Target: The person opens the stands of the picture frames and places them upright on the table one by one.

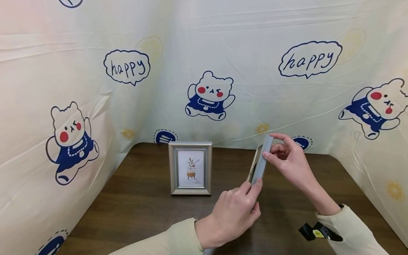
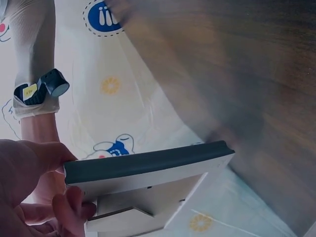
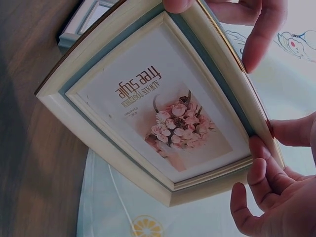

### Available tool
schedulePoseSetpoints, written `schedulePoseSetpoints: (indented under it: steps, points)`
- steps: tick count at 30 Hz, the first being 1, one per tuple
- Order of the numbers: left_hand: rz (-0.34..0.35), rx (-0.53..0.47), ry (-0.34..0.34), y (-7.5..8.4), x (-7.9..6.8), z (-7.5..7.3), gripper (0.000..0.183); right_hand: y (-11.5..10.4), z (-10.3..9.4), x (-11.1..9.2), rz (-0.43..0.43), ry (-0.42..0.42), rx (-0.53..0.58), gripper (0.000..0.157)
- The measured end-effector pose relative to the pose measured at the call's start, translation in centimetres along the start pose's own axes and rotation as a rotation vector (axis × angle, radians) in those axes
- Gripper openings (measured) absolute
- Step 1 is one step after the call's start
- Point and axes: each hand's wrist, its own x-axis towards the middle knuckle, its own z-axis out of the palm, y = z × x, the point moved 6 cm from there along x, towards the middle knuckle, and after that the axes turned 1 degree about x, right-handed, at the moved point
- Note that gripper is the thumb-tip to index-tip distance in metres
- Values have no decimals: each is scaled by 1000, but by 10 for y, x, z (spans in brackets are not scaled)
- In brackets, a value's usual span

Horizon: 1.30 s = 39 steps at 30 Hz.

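Both hands hold one photo frame, tilted and seen edge-on in the head view, above the table's right half. The left hand grips its lower end. At the upper end the right hand pinches it between thumb and fingers. In the right wrist view its front bears a picture of pink flowers under the words "free style". The left wrist view shows its back, where a support leg is attached. A second photo frame, with a potted plant picture, stands upright left of the hands.
The dark wooden table lies beneath both frames. A pale cloth printed with bears and "happy" bubbles hangs behind the table and along both sides. A black wrist strap with a small device sits at the right cuff.
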Motion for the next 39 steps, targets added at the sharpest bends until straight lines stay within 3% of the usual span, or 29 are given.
schedulePoseSetpoints:
  steps: [7, 11, 15, 18, 23, 26, 28, 31, 39]
  points:
    - [-3, 63, 5, 1, 0, -3, 58, -2, -1, 1, -17, 12, 22, 54]
    - [-4, 52, 28, -1, 2, -8, 50, -2, -2, 0, -14, 18, 13, 54]
    - [-19, -56, 97, -14, 12, -19, 39, -1, -3, 1, -10, 24, 3, 54]
    - [-111, -218, 91, -36, 24, -23, 27, -1, -4, 1, -10, 31, -8, 55]
    - [-395, -591, -108, -74, 33, -6, 12, -1, -5, 0, -4, 34, -20, 55]
    - [-521, -766, -259, -82, 28, 10, 14, 0, -4, -1, -1, 31, -18, 55]
    - [-575, -826, -345, -83, 22, 20, 17, 1, -3, -2, 2, 28, -15, 55]
    - [-609, -860, -417, -80, 15, 28, 21, 2, -2, -3, 7, 23, -10, 56]
    - [-617, -870, -499, -76, 15, 32, 29, 1, -4, -1, 1, 28, -5, 55]
